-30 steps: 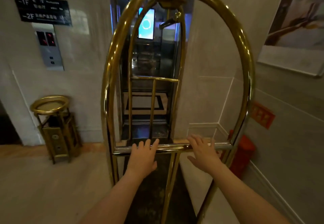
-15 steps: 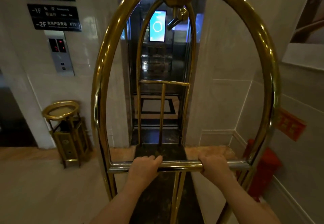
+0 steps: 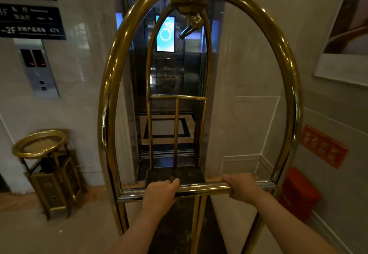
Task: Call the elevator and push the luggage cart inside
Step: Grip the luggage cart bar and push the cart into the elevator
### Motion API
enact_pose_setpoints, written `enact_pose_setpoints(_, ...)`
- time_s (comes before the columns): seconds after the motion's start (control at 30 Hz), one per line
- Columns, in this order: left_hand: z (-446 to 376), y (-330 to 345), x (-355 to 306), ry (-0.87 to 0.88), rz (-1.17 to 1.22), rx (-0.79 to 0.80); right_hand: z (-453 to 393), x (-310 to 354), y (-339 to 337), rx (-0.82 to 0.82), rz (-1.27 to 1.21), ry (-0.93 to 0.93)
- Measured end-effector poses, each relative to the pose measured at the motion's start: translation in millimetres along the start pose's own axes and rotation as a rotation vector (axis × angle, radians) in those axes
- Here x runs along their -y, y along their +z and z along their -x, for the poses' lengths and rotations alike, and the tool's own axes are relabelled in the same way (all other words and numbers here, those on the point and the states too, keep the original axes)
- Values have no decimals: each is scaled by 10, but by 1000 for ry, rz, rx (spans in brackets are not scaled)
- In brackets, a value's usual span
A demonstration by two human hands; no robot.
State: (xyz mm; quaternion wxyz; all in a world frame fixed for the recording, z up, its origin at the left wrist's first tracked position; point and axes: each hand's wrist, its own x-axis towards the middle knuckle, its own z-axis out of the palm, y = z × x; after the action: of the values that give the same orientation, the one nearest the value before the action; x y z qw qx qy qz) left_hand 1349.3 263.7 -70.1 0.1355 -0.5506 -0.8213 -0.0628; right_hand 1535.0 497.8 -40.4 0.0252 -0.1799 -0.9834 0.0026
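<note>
luggage cart (image 3: 103, 114) stands directly ahead, facing the open elevator doorway (image 3: 169, 94). left hand (image 3: 159, 195) and right hand (image 3: 242, 189) are both wrapped closed around its handle bar (image 3: 201, 189), set apart. ashtray stand (image 3: 47, 166) lies left, red bin (image 3: 298, 192) close right; doorway scarcely wider than the cart.

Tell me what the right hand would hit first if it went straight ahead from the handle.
Likely the pale marble wall right of the open elevator doorway; the right hand sits off the opening, though depth is unclear.
</note>
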Motion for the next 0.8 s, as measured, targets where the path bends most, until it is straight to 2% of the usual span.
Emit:
enact_pose_setpoints(0.2, -601, 199, 344, -38, 15, 14, -759, -324, 77, 21, 16, -23)
enact_pose_setpoints(0.43, -1392, 382, 687, -142, -73, 49, -1636, -695, 116, 8, 36, -148)
enact_pose_setpoints(0.8, -2431, 629, 1172, -253, -21, 62, -2899, -1131, 164, 29, -2, -240)
